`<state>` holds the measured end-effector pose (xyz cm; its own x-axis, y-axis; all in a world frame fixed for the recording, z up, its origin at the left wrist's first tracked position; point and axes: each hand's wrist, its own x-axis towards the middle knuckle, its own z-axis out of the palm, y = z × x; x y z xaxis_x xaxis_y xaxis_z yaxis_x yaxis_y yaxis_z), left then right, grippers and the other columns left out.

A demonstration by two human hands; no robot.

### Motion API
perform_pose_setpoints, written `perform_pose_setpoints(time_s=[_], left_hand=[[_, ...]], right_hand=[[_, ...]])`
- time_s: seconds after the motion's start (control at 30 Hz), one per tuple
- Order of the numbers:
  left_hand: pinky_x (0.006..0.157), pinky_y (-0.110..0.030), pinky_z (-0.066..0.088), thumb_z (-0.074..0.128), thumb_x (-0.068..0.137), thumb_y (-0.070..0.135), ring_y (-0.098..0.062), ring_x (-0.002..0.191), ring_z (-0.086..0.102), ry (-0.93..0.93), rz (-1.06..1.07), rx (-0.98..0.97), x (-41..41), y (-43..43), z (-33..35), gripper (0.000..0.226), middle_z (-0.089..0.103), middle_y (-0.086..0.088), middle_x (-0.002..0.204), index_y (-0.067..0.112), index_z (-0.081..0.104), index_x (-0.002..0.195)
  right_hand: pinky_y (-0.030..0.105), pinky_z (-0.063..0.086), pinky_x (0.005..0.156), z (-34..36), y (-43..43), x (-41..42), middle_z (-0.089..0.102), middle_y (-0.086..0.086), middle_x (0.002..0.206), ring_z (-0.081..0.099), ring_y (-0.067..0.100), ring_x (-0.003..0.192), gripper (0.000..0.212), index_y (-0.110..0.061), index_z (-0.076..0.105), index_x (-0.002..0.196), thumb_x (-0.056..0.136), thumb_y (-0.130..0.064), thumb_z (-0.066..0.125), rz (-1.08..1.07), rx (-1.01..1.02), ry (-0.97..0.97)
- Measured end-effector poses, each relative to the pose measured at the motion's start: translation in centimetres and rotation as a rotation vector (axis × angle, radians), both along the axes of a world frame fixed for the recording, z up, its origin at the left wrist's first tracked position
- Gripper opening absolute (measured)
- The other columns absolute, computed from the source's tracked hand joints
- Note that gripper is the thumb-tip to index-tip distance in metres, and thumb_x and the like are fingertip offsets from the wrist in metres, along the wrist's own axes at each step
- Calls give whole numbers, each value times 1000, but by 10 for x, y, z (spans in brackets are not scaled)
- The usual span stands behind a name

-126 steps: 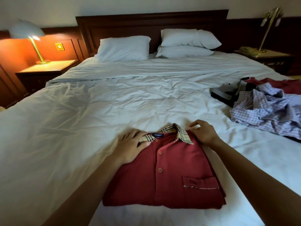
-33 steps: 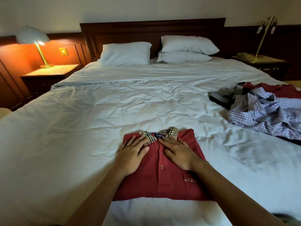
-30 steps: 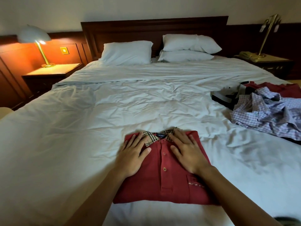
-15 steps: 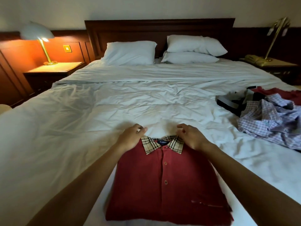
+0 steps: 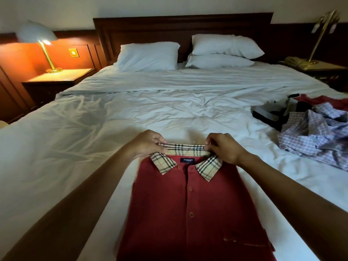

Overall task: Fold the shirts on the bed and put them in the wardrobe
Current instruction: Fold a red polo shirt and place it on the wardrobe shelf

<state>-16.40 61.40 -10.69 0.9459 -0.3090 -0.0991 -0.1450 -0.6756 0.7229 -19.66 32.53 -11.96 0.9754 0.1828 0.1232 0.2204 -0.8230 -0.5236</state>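
Red shirt [image 5: 188, 213]: left hand [image 5: 148, 146], right hand [image 5: 224, 149] pinch collar [image 5: 185, 148].

Both hands pinch red shirt [image 5: 180, 213] collar [image 5: 185, 148] on bed [image 5: 131, 113]

A dark wooden headboard [image 5: 182, 23] stood against a pale wall [image 5: 169, 4]. One white pillow [image 5: 148, 56] leaned at its left half. At its right half an upper white pillow [image 5: 226, 46] lay stacked on a lower white pillow [image 5: 218, 61]. On the left, a lit brass lamp with a white shade [image 5: 36, 32] stood on a dark wooden bedside surface [image 5: 60, 76], and a yellow square wall plate [image 5: 73, 52] sat on the orange-lit panelling behind it. On the right, a slim brass lamp [image 5: 320, 34] and a beige telephone [image 5: 293, 62] shared another bedside surface [image 5: 327, 67].
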Motion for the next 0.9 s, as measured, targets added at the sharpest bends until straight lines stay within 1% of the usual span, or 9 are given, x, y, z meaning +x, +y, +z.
perform_pose_setpoints(time_s=[0.13,0.27,0.37,0.47,0.57,0.67,0.73,0.8,0.9], left_hand=[[61,-21,42,80,83,18,-14,79,60,-40,65,91,0,-7,1,22,68,-3,88,9,74,102],[65,-24,49,66,94,19,-19,86,61,61,73,33,-1,-9,-7,11,66,-4,98,17,71,103],[67,-30,50,64,90,13,-21,73,61,22,20,154,1,-4,-15,14,65,-9,88,22,68,99],[56,-26,44,59,89,6,-20,59,57,-68,57,161,4,-7,-21,17,60,-6,72,21,62,94],[66,-23,43,54,94,4,-15,75,57,-123,0,49,5,-12,-17,23,62,-5,89,22,66,98],[94,-20,42,64,97,28,-5,109,55,14,-247,43,1,-11,-10,16,58,3,117,25,74,108],[108,-26,33,69,90,45,-7,123,44,20,-396,251,1,-7,-15,27,54,8,126,29,74,111],[110,-29,27,72,82,57,-9,124,34,-92,-492,432,3,-3,-26,31,51,20,128,37,70,106],[98,-31,35,68,74,68,-9,108,42,-195,-490,316,6,-3,-34,29,60,23,111,45,64,91]], right_hand=[[22,37,68,-1,2,3,65,-2,78,57,10,75,8,-21,64,83,88,-21,71,-117,57,-30],[23,40,66,-9,4,0,65,-4,79,59,9,74,11,-22,68,95,87,-29,72,-70,156,126],[15,40,65,-15,0,3,63,-7,84,60,12,83,20,-22,69,103,84,-26,75,-21,36,177],[19,42,60,-19,4,11,64,-3,73,62,16,70,10,-25,67,90,88,-15,68,-132,119,88],[27,46,69,-20,9,16,69,2,83,64,17,74,8,-28,66,92,92,-20,64,-114,175,52],[29,44,94,-14,8,9,63,-10,109,58,10,104,20,-36,70,98,87,-53,67,113,204,184],[32,29,105,-12,5,0,52,-16,122,42,6,121,36,-46,71,95,74,-74,66,206,25,287],[33,15,104,-15,3,-8,43,-17,130,26,4,125,32,-48,70,97,73,-68,71,263,-161,296],[31,12,99,-21,8,-13,43,-20,129,22,3,126,22,-42,73,90,74,-56,77,290,-110,134]])
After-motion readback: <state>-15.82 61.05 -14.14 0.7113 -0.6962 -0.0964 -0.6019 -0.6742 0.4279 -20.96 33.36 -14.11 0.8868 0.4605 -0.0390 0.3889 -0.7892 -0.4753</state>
